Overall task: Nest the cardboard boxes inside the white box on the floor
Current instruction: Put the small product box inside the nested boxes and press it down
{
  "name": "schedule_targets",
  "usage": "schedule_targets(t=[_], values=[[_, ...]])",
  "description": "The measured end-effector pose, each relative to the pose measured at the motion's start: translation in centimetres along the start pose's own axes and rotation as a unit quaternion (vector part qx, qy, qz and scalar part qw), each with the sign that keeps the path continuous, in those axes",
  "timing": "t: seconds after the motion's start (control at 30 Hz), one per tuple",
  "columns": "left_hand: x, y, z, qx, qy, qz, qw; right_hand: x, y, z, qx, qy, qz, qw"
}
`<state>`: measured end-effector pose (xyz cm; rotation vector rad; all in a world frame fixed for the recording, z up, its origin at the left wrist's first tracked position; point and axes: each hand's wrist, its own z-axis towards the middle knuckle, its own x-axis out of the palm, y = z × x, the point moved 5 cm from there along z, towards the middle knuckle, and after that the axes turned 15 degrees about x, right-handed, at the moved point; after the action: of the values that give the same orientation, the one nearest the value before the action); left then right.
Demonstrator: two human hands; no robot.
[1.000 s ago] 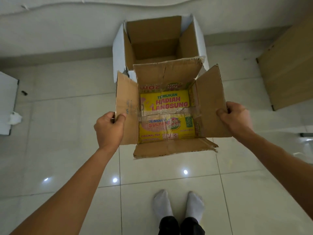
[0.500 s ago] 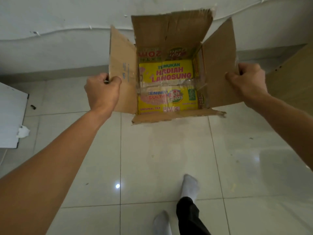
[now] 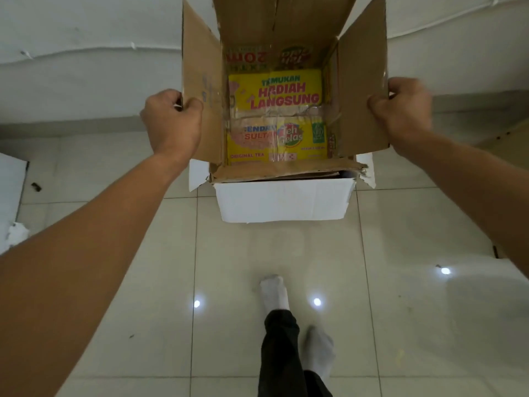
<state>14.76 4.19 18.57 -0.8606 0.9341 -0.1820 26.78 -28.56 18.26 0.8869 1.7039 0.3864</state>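
Note:
I hold an open brown cardboard box (image 3: 357,90) with a yellow printed bottom straight above the white box (image 3: 283,200) on the floor. My left hand (image 3: 171,121) grips its left flap and my right hand (image 3: 400,110) grips its right flap. The brown box hides nearly all of the white box's opening; only the white front wall and two white flap corners show beneath it. Whether the brown box's bottom sits inside the white box cannot be told.
The white box stands on pale floor tiles close to a white wall (image 3: 86,67). A white board (image 3: 11,196) lies at the left edge and a tan board (image 3: 503,136) at the right. My socked feet (image 3: 274,293) are just behind the white box.
I have stepped forward and carried the brown box over the white box, which has come back into view under it. Both hands keep the same grip on the flaps.

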Motion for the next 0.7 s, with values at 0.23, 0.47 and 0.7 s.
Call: schedule_targets(t=[0.23,0.47,0.7], values=[[5.5,4.7,1.7,0.004,0.029,-0.005,1.0,5.2,-2.3,4.9,0.016,0.008,-0.039,0.999],[9.4,9.3,0.1,-0.01,0.066,0.005,0.998,9.3,-5.7,6.9,0.028,0.027,-0.068,0.997],[12.3,11.9,-0.3,-0.018,0.095,0.034,0.995,12.7,-6.9,8.9,0.039,0.062,-0.11,0.991]])
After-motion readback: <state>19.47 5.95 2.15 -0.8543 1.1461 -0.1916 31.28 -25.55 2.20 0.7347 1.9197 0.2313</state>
